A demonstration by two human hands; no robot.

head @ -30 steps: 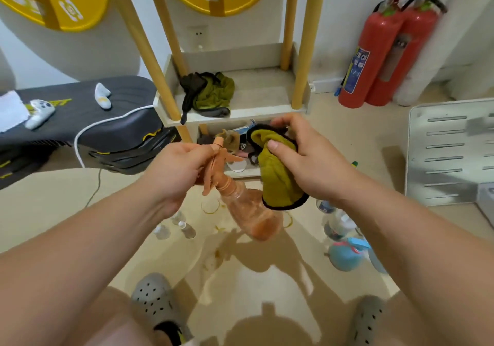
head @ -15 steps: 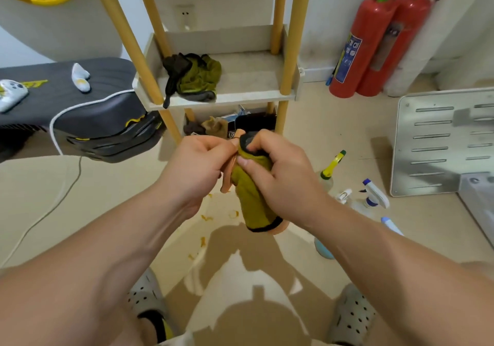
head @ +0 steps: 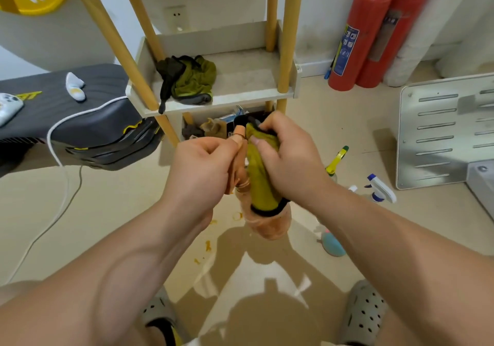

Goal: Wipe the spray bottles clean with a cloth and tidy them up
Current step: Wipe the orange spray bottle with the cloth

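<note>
Orange spray bottle (head: 270, 225): held in the air in front of us, above the floor and a little short of the wooden shelf unit (head: 248, 83), head up and body hanging down. Left hand (head: 203, 169) grips the trigger head; its fingers (head: 213, 145) are curled tight round the trigger and neck, and the nozzle tip pokes out above the knuckles. We read this as the anchoring grip: holding by the head leaves the body free for wiping. Right hand (head: 291, 158) has the yellow-green cloth (head: 260, 180) wrapped round the bottle's upper body, with fingers and thumb closed over the cloth so that fabric, not skin, meets the plastic. The thumb lies near the top of the cloth, just beside the nozzle. Only the rounded base shows below the cloth's black hem; the rest is hidden by cloth and hands. Judgement: wiping of this bottle is under way at the shoulder and neck. Whether the base is clean, we cannot tell. Outward, on the floor to our right: a bottle with a yellow-green trigger (head: 335, 160), a white-and-blue sprayer (head: 379, 188) and a teal bottle (head: 331, 244) partly behind the right forearm. All presumably await wiping or tidying. A second cloth (head: 192, 81) sits bunched on the shelf tier. Two red fire extinguishers (head: 355, 38) stand at the wall beyond.
</note>
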